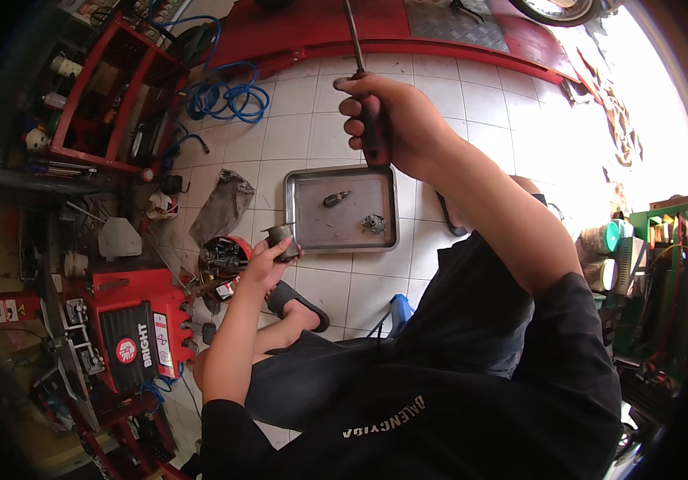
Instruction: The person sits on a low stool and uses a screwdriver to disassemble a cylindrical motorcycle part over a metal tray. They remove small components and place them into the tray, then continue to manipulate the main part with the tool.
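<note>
My left hand (260, 267) is closed around a dark, cylindrical metal part (281, 237) just left of the shallow metal tray (397, 210). Raised beyond the tray, my right hand (408, 120) grips a screwdriver (374, 132) by its dark red and black handle. Its long shaft points away from me and runs out of the picture at the top. Inside the tray lie a small dark part with a pointed end (336, 199) and a round, toothed-looking metal piece (373, 223). A few tiny bits are scattered near them.
A crumpled grey rag (224, 208) lies on the tiled floor left of the tray, with a coiled blue hose (232, 100) farther off. Red shelving (80, 148) and a red case (132, 332) line the left. Across the far side stretches a red platform (320, 36).
</note>
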A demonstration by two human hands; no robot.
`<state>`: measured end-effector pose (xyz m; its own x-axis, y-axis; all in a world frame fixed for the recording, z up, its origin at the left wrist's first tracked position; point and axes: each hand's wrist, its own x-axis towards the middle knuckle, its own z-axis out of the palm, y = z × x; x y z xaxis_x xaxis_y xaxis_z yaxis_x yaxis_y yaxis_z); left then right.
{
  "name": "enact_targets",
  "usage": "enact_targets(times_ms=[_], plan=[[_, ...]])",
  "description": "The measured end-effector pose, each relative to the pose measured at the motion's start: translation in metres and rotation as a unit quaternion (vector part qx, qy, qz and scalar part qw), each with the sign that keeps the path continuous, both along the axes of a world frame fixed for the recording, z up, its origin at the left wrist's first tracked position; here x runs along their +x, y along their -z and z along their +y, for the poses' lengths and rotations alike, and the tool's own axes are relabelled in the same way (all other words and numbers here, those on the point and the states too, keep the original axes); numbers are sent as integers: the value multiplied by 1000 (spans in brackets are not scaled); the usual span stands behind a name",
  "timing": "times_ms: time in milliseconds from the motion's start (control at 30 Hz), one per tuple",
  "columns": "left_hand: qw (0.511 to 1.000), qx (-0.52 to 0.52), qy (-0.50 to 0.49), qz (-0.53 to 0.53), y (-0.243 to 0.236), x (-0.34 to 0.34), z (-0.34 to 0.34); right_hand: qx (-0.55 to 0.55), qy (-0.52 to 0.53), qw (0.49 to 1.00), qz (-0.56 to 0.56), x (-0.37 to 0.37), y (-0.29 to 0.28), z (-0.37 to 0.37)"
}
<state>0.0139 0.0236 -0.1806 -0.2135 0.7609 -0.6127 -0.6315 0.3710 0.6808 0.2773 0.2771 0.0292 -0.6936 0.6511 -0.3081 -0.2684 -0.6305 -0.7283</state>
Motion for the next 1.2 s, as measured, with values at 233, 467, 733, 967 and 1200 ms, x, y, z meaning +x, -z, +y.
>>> enact_targets(times_ms=[233, 467, 733, 967, 1200], plan=[[933, -246, 115, 239, 111, -10, 77, 5, 4, 999, 34, 27, -24, 22], [591, -281, 414, 633, 213, -62, 151, 7, 58, 998, 1, 19, -24, 36], [447, -338, 560, 610, 189, -25, 218, -5, -28, 989, -142, 19, -17, 63], [423, -336, 569, 619, 187, -17, 218, -18, -39, 996, -78, 11, -3, 56], [523, -254, 394, 711, 158, -33, 175, 15, -20, 995, -95, -6, 7, 38]])
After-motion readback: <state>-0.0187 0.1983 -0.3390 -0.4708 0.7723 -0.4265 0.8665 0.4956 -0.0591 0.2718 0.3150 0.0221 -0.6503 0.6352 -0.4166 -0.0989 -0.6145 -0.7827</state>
